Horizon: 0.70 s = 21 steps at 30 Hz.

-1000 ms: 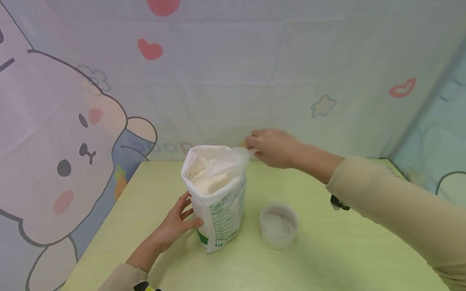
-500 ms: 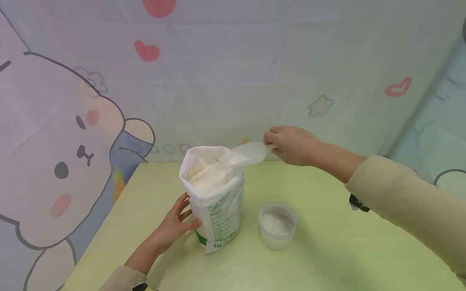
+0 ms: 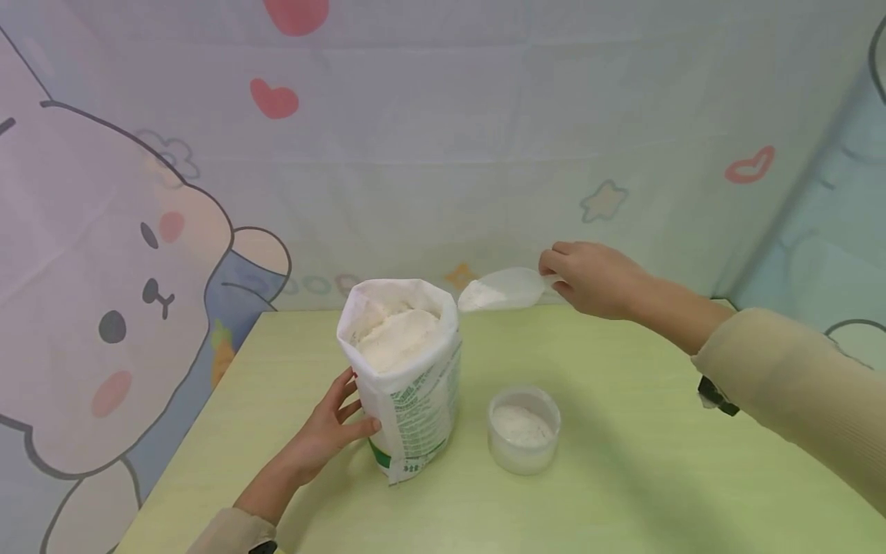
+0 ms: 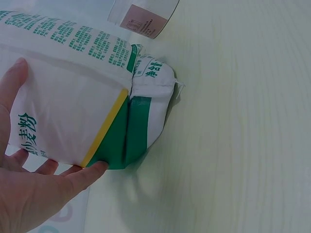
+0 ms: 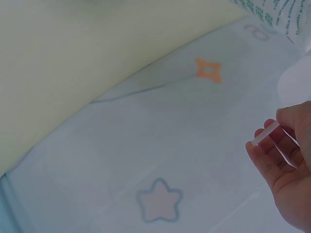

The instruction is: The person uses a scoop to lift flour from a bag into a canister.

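Holding a loaded scoop (image 3: 524, 285) just beside an open bag (image 3: 424, 422)

Left of centre in the head view, the bag is stood upright on the counter (image 3: 664, 485), its mouth turned up so that the powder (image 3: 398, 338) is kept inside and within reach. It is held at its left side by the left hand (image 3: 324, 434), spread wide, with the thumb laid on one face and the fingers on another. The bag looks soft and tall, so it is presumably steadied this way against tipping.

The scoop is seen near the middle of the frame, just right of the bag's rim; whether the two touch cannot be told. Its handle (image 5: 267, 132) is pinched narrowly between the thumb and fingers of the right hand (image 3: 597, 278). The blade is held nearly level, likely so that the powder gathered at its left end is not spilled.

The tub (image 3: 522, 459) is set lower in the frame, right of the bag and apart from it, with its open top turned up and some powder inside. By this nearness, a short path between the two seems to be given.
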Motion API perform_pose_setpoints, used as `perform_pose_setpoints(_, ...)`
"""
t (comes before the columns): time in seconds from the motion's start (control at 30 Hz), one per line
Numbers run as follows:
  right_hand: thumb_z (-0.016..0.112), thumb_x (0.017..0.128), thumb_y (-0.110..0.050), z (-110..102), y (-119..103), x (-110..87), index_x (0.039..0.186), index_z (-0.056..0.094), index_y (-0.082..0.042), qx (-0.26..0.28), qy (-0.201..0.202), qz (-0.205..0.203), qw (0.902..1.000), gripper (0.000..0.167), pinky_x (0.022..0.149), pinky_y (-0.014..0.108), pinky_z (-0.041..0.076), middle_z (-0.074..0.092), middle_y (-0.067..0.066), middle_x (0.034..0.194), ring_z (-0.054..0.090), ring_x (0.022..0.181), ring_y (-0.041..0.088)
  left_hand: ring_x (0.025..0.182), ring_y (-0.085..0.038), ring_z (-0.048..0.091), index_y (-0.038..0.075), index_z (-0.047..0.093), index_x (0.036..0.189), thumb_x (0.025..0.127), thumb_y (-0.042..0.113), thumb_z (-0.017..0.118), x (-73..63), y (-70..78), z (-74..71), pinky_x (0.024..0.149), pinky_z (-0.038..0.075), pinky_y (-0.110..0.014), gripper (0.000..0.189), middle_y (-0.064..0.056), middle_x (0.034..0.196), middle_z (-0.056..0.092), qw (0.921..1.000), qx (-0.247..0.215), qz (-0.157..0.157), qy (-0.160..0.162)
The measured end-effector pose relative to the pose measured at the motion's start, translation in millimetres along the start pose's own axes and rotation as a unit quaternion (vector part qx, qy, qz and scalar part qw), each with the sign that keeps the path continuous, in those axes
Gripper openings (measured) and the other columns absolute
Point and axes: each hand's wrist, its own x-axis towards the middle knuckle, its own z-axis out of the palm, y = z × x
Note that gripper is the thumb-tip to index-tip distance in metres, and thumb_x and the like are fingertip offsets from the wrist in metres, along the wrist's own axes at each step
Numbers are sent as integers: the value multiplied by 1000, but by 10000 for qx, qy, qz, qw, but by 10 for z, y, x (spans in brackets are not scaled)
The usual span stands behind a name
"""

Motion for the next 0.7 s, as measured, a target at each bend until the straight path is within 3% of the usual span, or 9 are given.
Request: perform_pose_setpoints(0.7,66,78,2,375,175,-305,89,59,-10,169,-201,-61,9996,17,65,33,50,58,1,85,57,74,18,138,-40,15,32,11,146,79,18,73,15,-16,-7,101,30,-60,92,-8,153,10,10000,45,2,11)
